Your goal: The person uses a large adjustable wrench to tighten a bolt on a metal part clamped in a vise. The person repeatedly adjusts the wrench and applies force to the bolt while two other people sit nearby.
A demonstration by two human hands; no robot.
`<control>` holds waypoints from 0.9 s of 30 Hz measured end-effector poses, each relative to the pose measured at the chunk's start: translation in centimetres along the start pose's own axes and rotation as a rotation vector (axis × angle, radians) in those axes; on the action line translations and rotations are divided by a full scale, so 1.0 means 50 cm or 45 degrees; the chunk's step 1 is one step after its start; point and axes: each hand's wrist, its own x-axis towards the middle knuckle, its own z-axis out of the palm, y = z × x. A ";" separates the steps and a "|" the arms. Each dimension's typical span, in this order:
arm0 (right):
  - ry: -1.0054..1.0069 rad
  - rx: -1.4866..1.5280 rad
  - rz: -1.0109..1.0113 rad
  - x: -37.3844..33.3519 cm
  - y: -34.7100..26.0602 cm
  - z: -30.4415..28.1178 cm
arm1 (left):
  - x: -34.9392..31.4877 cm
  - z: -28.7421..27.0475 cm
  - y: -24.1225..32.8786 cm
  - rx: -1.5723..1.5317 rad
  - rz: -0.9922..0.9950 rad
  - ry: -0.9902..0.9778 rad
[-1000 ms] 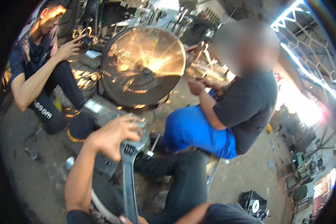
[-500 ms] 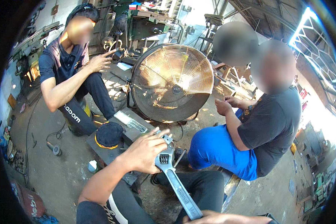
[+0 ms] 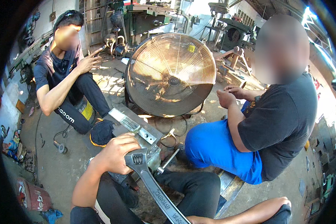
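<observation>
A large adjustable wrench (image 3: 153, 186) slants from the middle of the view to the lower edge, jaw end up. My left hand (image 3: 117, 153) is closed around its jaw end, fingertips partly hidden. My right hand (image 3: 201, 219) is at the handle's far end, cut off by the lower edge, and appears to grip it. Just beyond the jaws stands a bench vise (image 3: 153, 155) with a bar handle (image 3: 169, 160). A flat metal piece with holes (image 3: 147, 136) lies at the vise's top, close to my left fingers.
A black cap-like cloth item (image 3: 102, 133) and a clear-lidded case (image 3: 125, 120) lie on the metal bench. A big round fan (image 3: 171, 74) stands ahead. One person (image 3: 74, 74) sits at left, another (image 3: 276, 127) at right. An angle grinder (image 3: 60, 146) and red bucket (image 3: 33, 196) are on the floor.
The wrench's jaw end has moved left and toward me. My left hand's spread fingers have curled in, and the vise shows more plainly. My head view has shifted a little.
</observation>
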 end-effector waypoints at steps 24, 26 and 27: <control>0.103 0.435 -0.418 0.170 0.159 0.093 | -0.017 -0.004 -0.021 -0.065 0.156 0.018; 0.091 0.622 -0.455 0.278 0.187 0.169 | -0.023 -0.022 -0.028 -0.051 0.128 -0.169; 0.028 0.685 -0.464 0.343 0.200 0.206 | -0.026 -0.031 -0.032 -0.091 0.143 -0.168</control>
